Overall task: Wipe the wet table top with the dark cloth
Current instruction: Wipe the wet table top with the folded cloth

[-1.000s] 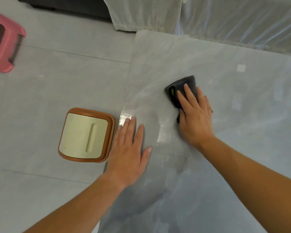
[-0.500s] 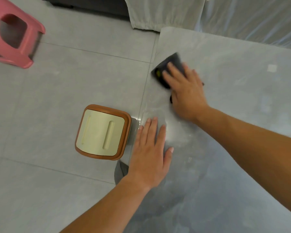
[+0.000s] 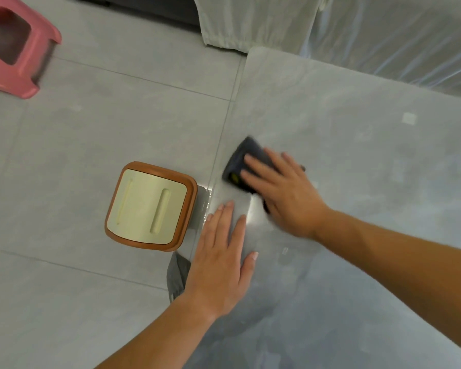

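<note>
Two grips lie flat on the grey counter (image 3: pixel 357 182). The right grip (image 3: pixel 285 193) presses the dark cloth (image 3: pixel 240 163) down under straight, slightly spread fingers near the counter's left edge, while the left grip (image 3: pixel 221 259) rests palm down, fingers extended and thumb out, at the same edge, just short of the cloth and not touching it. On the tiled floor (image 3: pixel 91 115) a brown-rimmed stool (image 3: pixel 149 206) stands just beside that edge, and a pink stool (image 3: pixel 14 46) stands well apart.

Glossy stone-look table top (image 3: pixel 357 155); matt dark cloth (image 3: pixel 240 161).
</note>
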Tool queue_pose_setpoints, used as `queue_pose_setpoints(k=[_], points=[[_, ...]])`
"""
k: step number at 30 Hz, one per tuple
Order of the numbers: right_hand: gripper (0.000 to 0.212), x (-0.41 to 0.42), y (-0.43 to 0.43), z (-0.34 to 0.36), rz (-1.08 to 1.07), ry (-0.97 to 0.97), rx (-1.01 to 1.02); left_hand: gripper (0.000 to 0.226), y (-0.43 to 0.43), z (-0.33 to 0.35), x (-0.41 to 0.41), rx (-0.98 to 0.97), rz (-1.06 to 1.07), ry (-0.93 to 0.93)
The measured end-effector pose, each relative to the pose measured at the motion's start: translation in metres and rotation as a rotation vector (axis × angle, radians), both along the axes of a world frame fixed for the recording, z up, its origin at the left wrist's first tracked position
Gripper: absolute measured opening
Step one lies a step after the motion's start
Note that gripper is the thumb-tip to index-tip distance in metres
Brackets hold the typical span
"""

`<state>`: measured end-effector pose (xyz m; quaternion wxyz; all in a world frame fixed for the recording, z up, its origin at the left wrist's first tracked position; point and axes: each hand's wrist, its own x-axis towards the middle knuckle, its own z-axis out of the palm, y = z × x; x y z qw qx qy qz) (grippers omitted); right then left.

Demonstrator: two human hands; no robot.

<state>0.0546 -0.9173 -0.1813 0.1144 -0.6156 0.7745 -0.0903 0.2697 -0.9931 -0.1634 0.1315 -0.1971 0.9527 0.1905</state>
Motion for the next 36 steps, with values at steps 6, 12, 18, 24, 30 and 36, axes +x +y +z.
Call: queue_pose_setpoints(k=[6,12,18,24,30,36], points=[[0.054,-0.047,0.06,0.005,-0.171,0.01,0.009,0.069,0.007,-0.001,0.004,-0.012,-0.014,-0.032],[0.058,0.023,0.064,0.005,-0.43,-0.039,-0.056,0.07,0.012,-0.001,0.001,-0.064,-0.013,-0.051],[0.061,0.014,0.1,0.009,-0.036,0.011,0.056,0.07,0.01,-0.001,0.001,-0.05,-0.023,-0.05],[0.059,0.027,0.074,0.012,-0.578,-0.087,0.004,0.071,0.014,-0.001,0.001,-0.047,-0.008,-0.033],[0.059,0.088,0.12,0.007,-0.199,-0.08,-0.005,0.069,0.021,0.007,0.014,0.012,0.049,-0.038],[0.056,0.033,0.029,0.01,-0.375,-0.105,-0.06,0.07,0.034,0.001,0.05,-0.014,-0.008,-0.069]])
